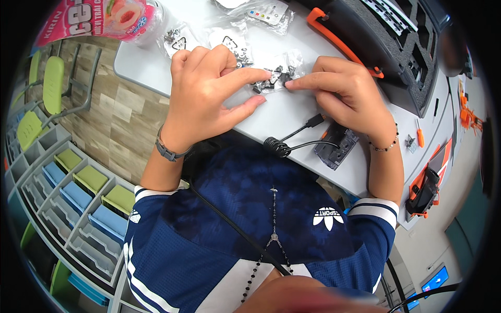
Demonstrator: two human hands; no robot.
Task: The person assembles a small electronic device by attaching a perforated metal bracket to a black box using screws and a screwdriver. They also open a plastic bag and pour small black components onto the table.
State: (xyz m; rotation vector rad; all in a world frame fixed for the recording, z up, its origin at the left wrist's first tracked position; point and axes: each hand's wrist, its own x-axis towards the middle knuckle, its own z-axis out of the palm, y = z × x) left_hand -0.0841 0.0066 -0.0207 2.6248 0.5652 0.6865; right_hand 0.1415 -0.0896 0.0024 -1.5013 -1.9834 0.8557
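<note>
Small black and metal parts (282, 78) lie in and around a clear plastic bag (295, 58) on the white table. From the left, my left hand (201, 94) reaches over with thumb and index finger stretched apart and the other fingers curled; the index tip is at the bag's parts. My right hand (347, 94) points its index finger at a black piece on the bag's right side, its other fingers bent under. Neither hand visibly grips anything. Below my right hand sit a dark grey box-shaped device (336, 147) and a coiled black cable (277, 147).
More bags of small parts (229, 43) lie beyond my hands. A pink-labelled bottle (148, 23) stands far left. On the right are a black foam-lined case (412, 78) with an orange handle, an orange screwdriver (420, 134) and a black-and-orange device (429, 188). Storage trays (78, 198) stand lower left.
</note>
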